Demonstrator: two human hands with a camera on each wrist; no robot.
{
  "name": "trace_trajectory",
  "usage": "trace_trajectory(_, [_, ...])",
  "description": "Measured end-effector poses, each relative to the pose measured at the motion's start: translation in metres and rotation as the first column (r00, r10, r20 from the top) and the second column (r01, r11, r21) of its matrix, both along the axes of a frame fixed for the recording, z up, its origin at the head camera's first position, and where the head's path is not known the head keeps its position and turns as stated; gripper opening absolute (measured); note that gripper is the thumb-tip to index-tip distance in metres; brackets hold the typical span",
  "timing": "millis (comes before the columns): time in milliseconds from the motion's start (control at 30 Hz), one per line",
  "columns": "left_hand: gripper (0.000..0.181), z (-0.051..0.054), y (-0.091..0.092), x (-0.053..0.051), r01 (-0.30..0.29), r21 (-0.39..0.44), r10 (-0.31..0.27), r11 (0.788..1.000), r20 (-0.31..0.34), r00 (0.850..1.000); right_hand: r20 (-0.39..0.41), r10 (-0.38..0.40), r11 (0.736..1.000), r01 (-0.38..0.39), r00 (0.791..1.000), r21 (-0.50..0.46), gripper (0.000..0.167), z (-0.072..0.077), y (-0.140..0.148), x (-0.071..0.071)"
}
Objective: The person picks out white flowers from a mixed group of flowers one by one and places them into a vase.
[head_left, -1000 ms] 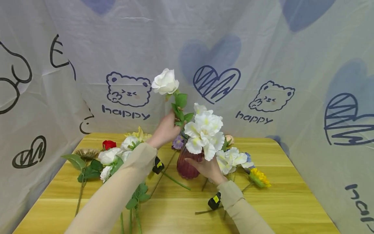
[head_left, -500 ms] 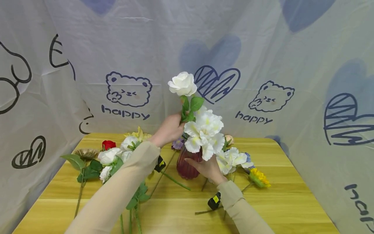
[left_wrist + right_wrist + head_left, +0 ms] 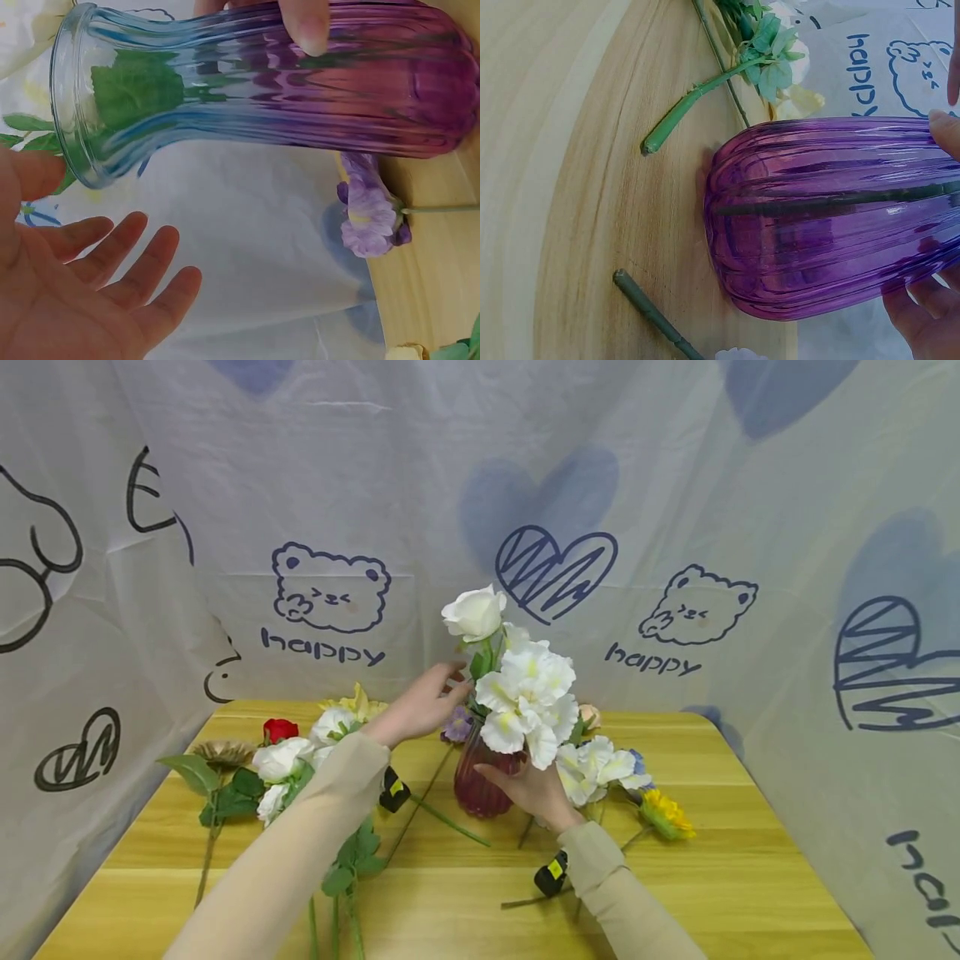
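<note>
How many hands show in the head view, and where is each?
2: the left hand, open beside a white rose with green leaves; the right hand, partly hidden behind ruffled white flowers, holding a ribbed blue-and-purple glass vase.

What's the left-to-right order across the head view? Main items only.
Tan flower → red flower → left hand → vase → right hand → yellow flower. Overlapping blooms and stems left out.
</note>
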State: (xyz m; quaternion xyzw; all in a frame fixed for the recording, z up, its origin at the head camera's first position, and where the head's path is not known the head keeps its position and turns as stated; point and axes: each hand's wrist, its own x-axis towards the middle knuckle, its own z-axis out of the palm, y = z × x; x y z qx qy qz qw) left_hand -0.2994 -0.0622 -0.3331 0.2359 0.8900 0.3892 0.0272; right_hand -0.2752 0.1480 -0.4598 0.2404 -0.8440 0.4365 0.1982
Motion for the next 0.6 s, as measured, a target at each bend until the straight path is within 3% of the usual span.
trace_trajectory(367, [0.044, -0.01, -0.033, 0.018, -0.09, -0.008, 0.09, 0.996, -0.056, 0.994, -0.019, 0.011, 1.0, -0.011, 1.0, -0.002, 0.093, 0.001, -0.003, 0.001])
trace_trajectory(600, [0.042, -0.015, -0.056, 0.037, -0.157, 0.0, 0.157, 0.988, -0.07, 0.985, -0.007, 0.0, 1.0, 0.0, 1.0, -0.006, 0.093, 0.001, -0.003, 0.0])
